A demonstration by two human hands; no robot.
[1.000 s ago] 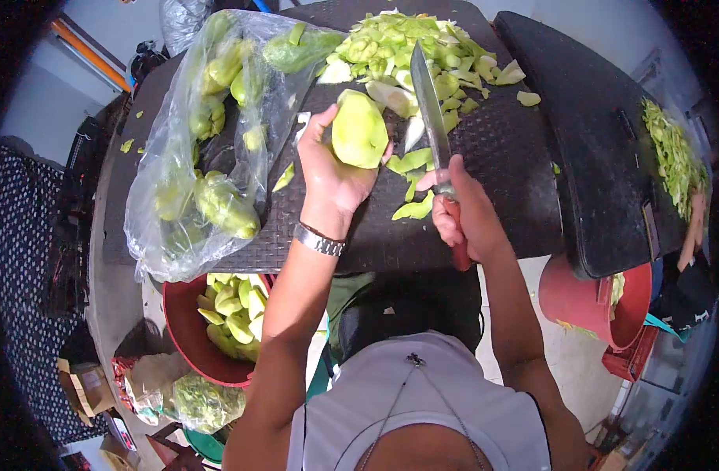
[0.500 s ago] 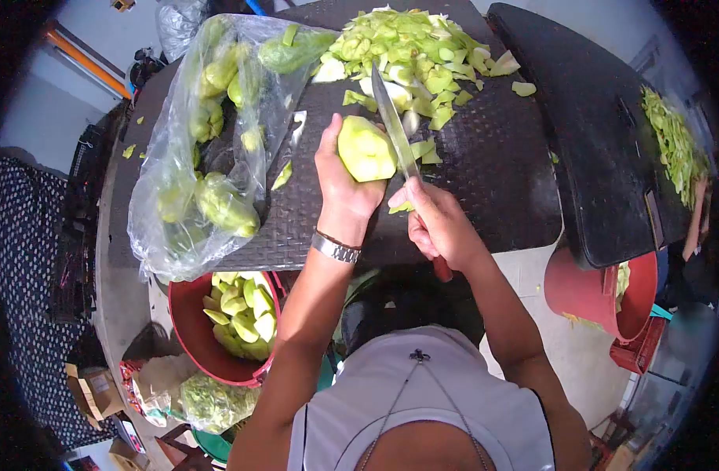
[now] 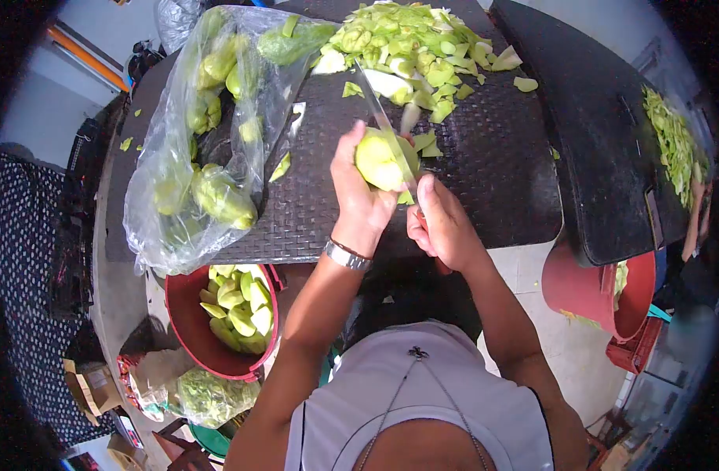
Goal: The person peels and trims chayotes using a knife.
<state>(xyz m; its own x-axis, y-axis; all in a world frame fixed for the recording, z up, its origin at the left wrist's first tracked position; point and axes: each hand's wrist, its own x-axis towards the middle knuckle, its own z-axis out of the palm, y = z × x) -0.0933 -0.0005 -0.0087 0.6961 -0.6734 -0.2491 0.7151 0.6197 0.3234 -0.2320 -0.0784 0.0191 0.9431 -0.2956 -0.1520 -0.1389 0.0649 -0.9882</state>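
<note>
A peeled, pale green chayote (image 3: 379,161) sits in my left hand (image 3: 355,192), the fingers wrapped round it from below and the thumb along its left side. My right hand (image 3: 444,224) is closed round the handle of a long knife (image 3: 384,122). Its blade slants up and left across the chayote's right side, slightly blurred. Several peel pieces (image 3: 428,144) lie on the dark woven tabletop (image 3: 485,188) just beyond. Farther back is a large heap of green peelings (image 3: 410,47). Left of my hands, a clear plastic bag (image 3: 159,165) holds several whole chayotes (image 3: 222,200).
Below the table's left edge stands a red bucket (image 3: 188,334) with cut chayote pieces (image 3: 238,306). At the right is a second black table (image 3: 587,133) with more green strips (image 3: 669,145) and part of another person's arm (image 3: 695,216). Under it sits another red bucket (image 3: 579,290).
My left hand and the chayote have moved slightly right and down. The knife blade now crosses the chayote, where before it stood beside it. Both hands keep their hold.
</note>
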